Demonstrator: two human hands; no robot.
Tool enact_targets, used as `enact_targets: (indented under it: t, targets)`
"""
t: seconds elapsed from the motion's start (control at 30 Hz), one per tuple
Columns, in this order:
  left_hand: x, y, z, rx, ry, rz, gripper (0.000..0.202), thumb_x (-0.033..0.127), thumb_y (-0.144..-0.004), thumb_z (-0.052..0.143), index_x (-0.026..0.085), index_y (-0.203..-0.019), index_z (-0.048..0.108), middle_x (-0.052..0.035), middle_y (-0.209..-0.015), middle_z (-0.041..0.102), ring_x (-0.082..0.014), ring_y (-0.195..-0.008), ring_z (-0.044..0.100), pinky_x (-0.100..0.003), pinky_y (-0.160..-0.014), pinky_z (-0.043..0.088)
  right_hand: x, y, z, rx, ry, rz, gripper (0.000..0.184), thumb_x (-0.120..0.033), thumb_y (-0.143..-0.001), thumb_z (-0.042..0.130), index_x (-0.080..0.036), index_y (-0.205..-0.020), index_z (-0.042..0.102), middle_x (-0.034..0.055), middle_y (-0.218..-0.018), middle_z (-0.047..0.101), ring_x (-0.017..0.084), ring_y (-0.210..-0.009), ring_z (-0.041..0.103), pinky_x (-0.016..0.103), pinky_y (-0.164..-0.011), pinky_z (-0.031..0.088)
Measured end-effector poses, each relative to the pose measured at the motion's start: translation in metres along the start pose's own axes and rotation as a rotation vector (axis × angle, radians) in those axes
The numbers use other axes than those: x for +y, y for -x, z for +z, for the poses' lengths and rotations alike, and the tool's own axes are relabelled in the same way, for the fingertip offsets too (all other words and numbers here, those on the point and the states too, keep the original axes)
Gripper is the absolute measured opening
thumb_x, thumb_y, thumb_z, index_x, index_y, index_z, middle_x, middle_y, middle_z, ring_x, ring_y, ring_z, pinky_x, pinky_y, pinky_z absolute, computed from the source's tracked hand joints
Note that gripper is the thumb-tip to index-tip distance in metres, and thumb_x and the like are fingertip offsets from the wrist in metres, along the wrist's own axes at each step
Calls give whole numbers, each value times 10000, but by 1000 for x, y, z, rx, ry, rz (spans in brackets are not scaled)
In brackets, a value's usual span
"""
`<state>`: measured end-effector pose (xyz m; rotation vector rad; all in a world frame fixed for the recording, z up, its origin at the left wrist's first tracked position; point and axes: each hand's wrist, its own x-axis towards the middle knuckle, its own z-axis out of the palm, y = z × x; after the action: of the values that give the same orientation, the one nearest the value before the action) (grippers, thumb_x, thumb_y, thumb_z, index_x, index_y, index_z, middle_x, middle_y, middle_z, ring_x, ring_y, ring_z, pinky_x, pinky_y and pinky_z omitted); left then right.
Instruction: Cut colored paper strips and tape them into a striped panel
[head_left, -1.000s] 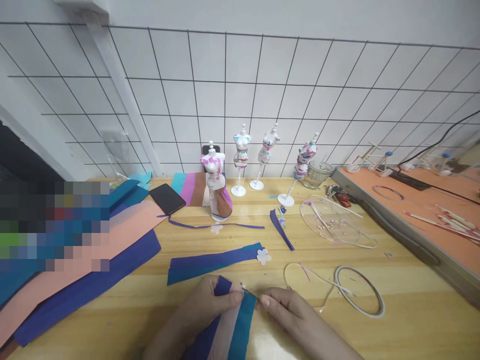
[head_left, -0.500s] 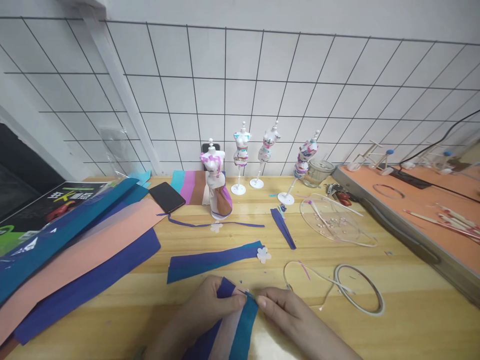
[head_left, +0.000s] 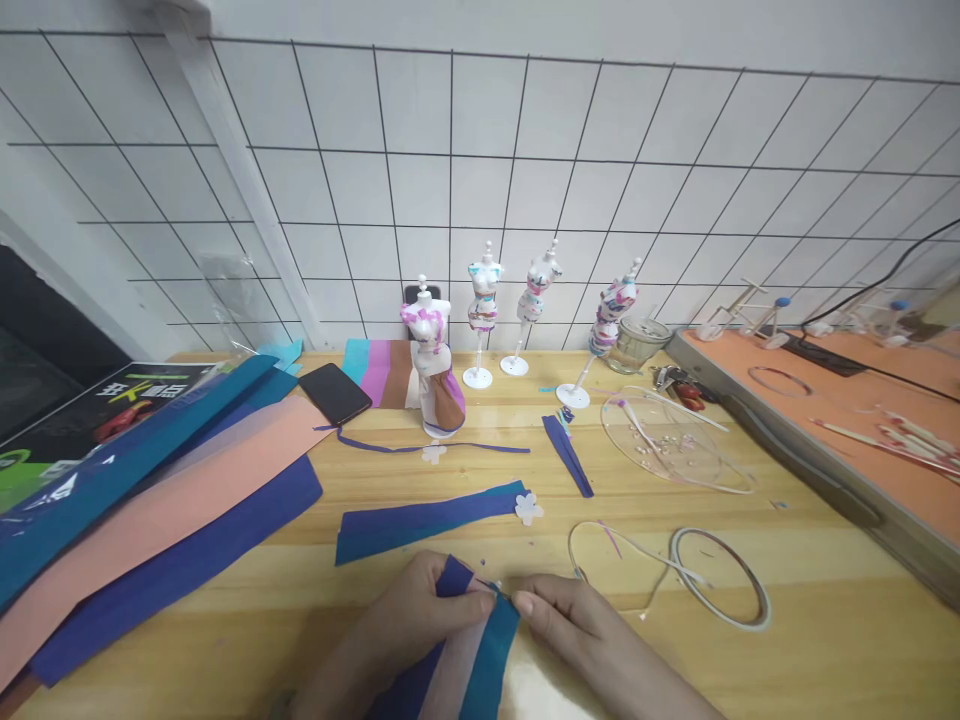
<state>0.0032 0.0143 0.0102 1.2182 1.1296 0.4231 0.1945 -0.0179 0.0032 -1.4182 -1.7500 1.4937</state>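
Note:
Near the front edge of the table, my left hand (head_left: 416, 610) is closed on the gathered top of a striped fabric-like sheet (head_left: 461, 660). Its purple, pale pink and teal bands hang down toward me. Facing it, my right hand (head_left: 559, 610) pinches with thumb and forefinger at the top corner of the teal band. A thin dark line and a small pale bit show between the two hands; what exactly the right fingertips hold is too small to tell. Just beyond lie a purple and teal strip (head_left: 427, 522) and a white flower cutout (head_left: 529, 508).
Several small dress forms stand at the back, one (head_left: 442, 400) wearing a brown and purple skirt. Coloured sheets (head_left: 187, 520) and a phone (head_left: 335, 394) lie left. At right are a tape ring (head_left: 757, 600), a tray of beads (head_left: 667, 440), a glass bowl (head_left: 637, 345) and an orange-topped board (head_left: 862, 420).
Both hands keep nearly the same place and grip. The small bit between my fingertips now looks paler, and the teal band's top corner has shifted slightly right.

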Motion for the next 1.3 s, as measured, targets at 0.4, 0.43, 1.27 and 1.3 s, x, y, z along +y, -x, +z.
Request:
enact_targets:
  t: [0.4,0.43,1.27,1.3]
  targets:
    - [-5,-1,-3,-13,88,22,284,413,-681,675,147,-770,720,-20,-750,704,-186,-751,586,-283,-701,419,4,-2,3,32,-7,17,455,-578,-885,370,-211,-616,360,-48,-629,317,123,-616,347,247,-580,319]
    - [-6,-2,-4,-10,116,28,305,426,-679,683,146,-795,722,-29,-781,713,-190,-768,593,-289,-720,423,4,-2,3,41,-6,16,452,-571,-888,371,-211,-616,366,-47,-628,322,124,-618,353,248,-585,327]
    - [-6,-3,2,-108,53,86,272,342,-733,571,185,-555,438,60,-575,313,-96,-578,272,-256,-526,205,-3,-3,11,74,-13,-63,446,-536,-917,376,-195,-646,473,-30,-630,443,131,-635,448,233,-602,368]
    - [-6,-3,2,-109,45,87,279,344,-734,569,187,-552,429,59,-576,310,-97,-579,272,-257,-526,202,-3,-3,11,74,-12,-62,448,-537,-917,374,-196,-642,469,-31,-627,439,130,-631,445,233,-603,369]
